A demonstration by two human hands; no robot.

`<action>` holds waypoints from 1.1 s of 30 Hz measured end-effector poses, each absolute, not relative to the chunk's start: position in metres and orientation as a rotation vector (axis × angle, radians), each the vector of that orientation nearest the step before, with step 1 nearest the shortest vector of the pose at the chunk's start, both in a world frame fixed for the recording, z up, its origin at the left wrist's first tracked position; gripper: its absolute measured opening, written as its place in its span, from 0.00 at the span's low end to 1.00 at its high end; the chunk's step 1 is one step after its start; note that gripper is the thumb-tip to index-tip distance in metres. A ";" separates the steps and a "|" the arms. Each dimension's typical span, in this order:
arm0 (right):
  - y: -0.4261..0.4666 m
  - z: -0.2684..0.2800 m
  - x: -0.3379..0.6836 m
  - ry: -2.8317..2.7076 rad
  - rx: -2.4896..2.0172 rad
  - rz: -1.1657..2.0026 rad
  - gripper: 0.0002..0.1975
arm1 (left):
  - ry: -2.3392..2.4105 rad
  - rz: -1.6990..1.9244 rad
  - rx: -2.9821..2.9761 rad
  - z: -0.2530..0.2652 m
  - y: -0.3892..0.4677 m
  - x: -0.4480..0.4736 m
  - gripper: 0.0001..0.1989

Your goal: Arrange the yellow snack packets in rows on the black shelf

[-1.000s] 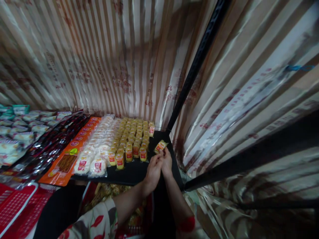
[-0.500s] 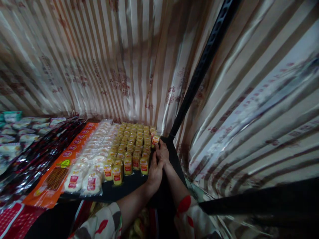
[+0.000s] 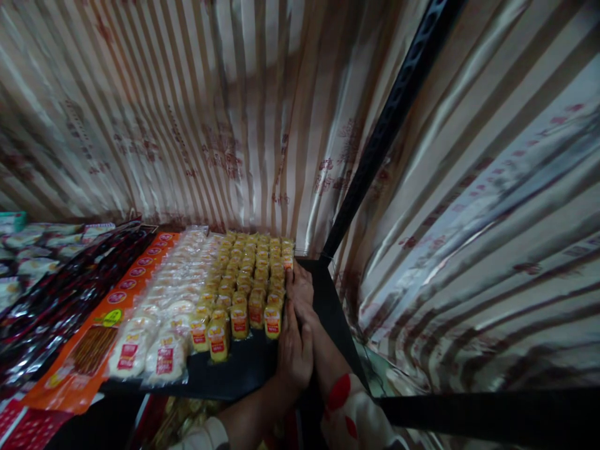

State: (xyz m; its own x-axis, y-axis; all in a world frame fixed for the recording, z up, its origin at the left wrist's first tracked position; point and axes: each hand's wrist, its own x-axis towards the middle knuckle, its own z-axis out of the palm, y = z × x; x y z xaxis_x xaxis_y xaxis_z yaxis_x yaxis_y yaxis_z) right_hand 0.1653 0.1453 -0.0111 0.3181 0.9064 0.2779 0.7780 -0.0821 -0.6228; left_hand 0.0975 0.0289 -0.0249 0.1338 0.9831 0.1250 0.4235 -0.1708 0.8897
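Yellow packs (image 3: 245, 275) are likely being lined up. Left hand (image 3: 294, 356), five o'clock: fingers straight, empty. Right hand (image 3: 302, 289): can't tell its grip. Next needs gentle pushes.

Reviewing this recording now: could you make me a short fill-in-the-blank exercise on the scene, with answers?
1. Of the left hand and right hand, the ____ one is nearer the curtain.
2. In the picture, both hands are at the ____ edge of the yellow packs.
3. The long flat package beside the dark packets is ____.

Answers: right; right; orange.
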 end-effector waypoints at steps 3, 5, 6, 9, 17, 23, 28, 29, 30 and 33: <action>0.144 -0.007 0.165 -1.464 -1.928 0.285 0.25 | 1.380 1.044 1.754 -0.028 0.029 0.099 0.27; 0.145 -0.006 0.165 -1.461 -1.927 0.321 0.25 | 1.372 1.056 1.784 -0.028 0.028 0.099 0.27; 0.145 -0.006 0.166 -1.469 -1.920 0.331 0.24 | 1.366 1.064 1.794 -0.027 0.028 0.099 0.27; 0.147 -0.010 0.166 -1.512 -1.883 0.317 0.24 | 1.336 1.091 1.805 -0.025 0.027 0.098 0.26; 0.147 -0.015 0.166 -1.460 -1.839 0.254 0.26 | 1.345 1.065 1.801 -0.019 0.027 0.097 0.26; 0.148 -0.023 0.170 -1.419 -1.763 0.190 0.24 | 1.293 1.037 1.858 -0.012 0.027 0.094 0.26; 0.148 -0.025 0.169 -1.463 -1.818 0.222 0.23 | 1.307 1.033 1.859 -0.009 0.027 0.094 0.26; 0.148 -0.025 0.169 -1.469 -1.832 0.230 0.23 | 1.300 1.030 1.870 -0.008 0.028 0.093 0.26; 0.148 -0.024 0.169 -1.477 -1.840 0.236 0.23 | 1.294 1.031 1.881 -0.008 0.028 0.093 0.26; 0.149 -0.024 0.169 -1.482 -1.830 0.232 0.24 | 1.286 1.039 1.907 -0.007 0.027 0.092 0.26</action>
